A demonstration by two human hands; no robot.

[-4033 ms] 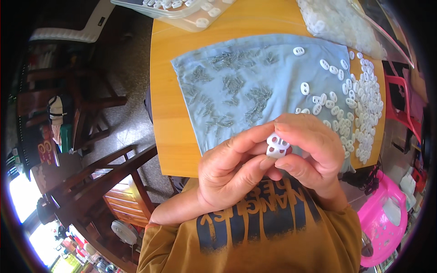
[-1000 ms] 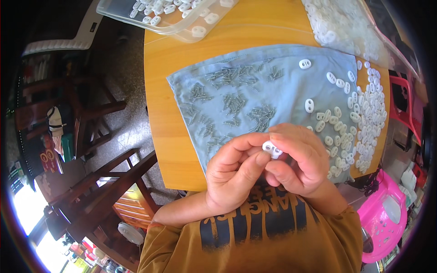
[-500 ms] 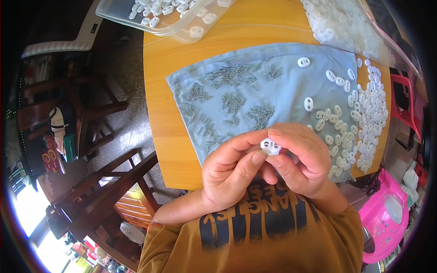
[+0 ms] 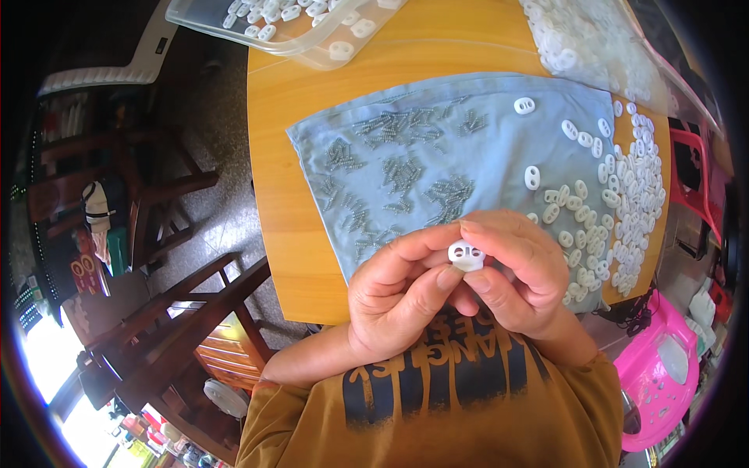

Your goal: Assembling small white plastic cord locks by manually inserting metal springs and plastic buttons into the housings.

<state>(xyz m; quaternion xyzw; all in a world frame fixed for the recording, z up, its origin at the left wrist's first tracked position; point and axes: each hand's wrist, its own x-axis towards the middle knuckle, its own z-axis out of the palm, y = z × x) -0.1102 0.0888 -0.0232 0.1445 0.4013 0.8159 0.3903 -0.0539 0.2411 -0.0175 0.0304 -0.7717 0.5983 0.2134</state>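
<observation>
Between my two hands sits a white plastic cord lock (image 4: 466, 254), its two round holes showing. My left hand (image 4: 402, 288) pinches it from the left with thumb and fingers. From the right, thumb and fingers of my right hand (image 4: 519, 269) close on the same piece. Both hands are held over the near edge of a light blue cloth (image 4: 499, 156). Small metal springs (image 4: 399, 175) lie in several clusters on the cloth's left half. On its right side loose white cord lock pieces (image 4: 576, 203) are scattered.
A larger heap of white pieces (image 4: 636, 187) covers the right edge of the wooden table (image 4: 285, 234). At the far left stands a clear plastic box (image 4: 296, 45) of white pieces; a clear bag (image 4: 581, 39) lies far right. A pink plastic chair (image 4: 663, 374) stands at right.
The cord lock has tilted slightly between my fingers, so its holes face up a little more squarely. My hands have barely moved, and the view has shifted slightly.
</observation>
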